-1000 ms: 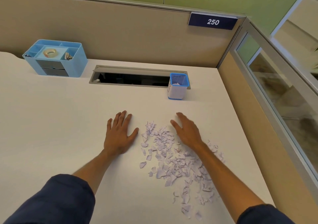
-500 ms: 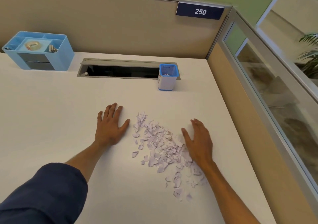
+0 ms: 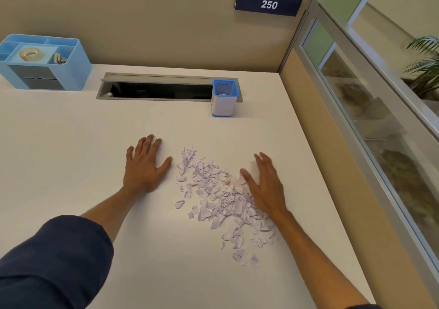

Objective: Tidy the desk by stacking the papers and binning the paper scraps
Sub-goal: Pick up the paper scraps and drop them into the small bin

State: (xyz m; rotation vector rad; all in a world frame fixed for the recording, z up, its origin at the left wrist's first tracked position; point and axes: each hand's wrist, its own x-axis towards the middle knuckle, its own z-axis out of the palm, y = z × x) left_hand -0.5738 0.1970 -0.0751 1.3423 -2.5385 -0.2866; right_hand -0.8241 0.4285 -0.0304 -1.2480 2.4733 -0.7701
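Torn paper scraps (image 3: pixel 221 194) in loose pile between flat, released left hand (image 3: pixel 145 166) and right hand (image 3: pixel 266 187). Small blue-rimmed bin (image 3: pixel 224 98) far side, organizer (image 3: pixel 45 62) far left.

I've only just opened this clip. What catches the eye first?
A heap of torn paper scraps lies mid-desk, between two flat hands: the left hand beside it, the right hand against its right edge. Behind stands a small blue-rimmed bin.
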